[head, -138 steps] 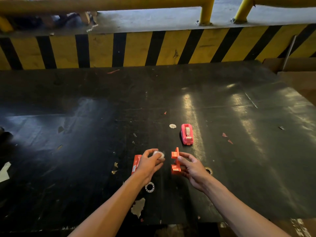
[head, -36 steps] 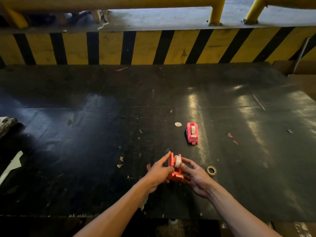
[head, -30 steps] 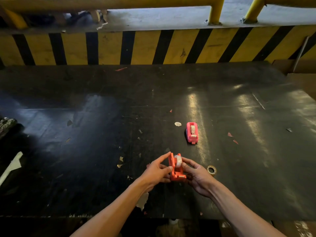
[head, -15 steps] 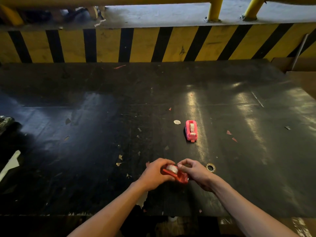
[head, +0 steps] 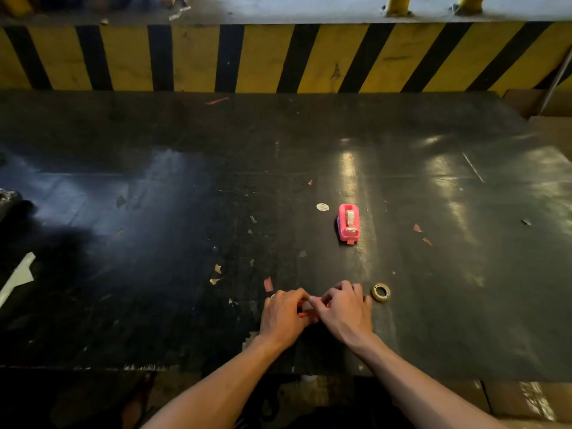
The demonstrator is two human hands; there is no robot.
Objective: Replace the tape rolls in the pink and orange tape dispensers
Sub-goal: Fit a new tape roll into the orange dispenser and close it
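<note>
Black sheet surface: the table (head: pixel 154 212) is dark, glossy and scuffed, with pale glare streaks on its right half and small paper and tape scraps scattered over the middle.
Near edge: two bare forearms come in from below and meet just past the table's front edge.
Left hand: the left hand (head: pixel 283 317) is curled knuckles-up, fingers closed around the orange dispenser (head: pixel 301 313).
Right hand: the right hand (head: pixel 343 314) is bent over the same piece from the other side, its fingers narrow and pinched at the dispenser's top.
Orange dispenser: one, almost fully hidden between the two hands on the table; only thin orange slivers show, so I cannot tell whether a roll sits inside.
Loose tape roll: one brownish tape roll (head: pixel 380 292) lies flat just beside the right hand, to its right, not touching it.
Red scrap: one small reddish scrap (head: pixel 268 284) lies just beyond the left hand.
Pink dispenser: one pink dispenser (head: pixel 348 222) stands farther out, well apart from the hands, with a greyish roll seated in it and its cutter end pointing toward the person.
White disc: one small round white disc (head: pixel 322 207) lies just left of the pink dispenser.
Far side: a yellow-and-black striped barrier (head: pixel 278 57) runs along the table's back edge.
Beyond it: a grey concrete ledge carries the feet of two yellow posts (head: pixel 399 3) at upper right.
Right margin: brown cardboard shows past the table's corner.
</note>
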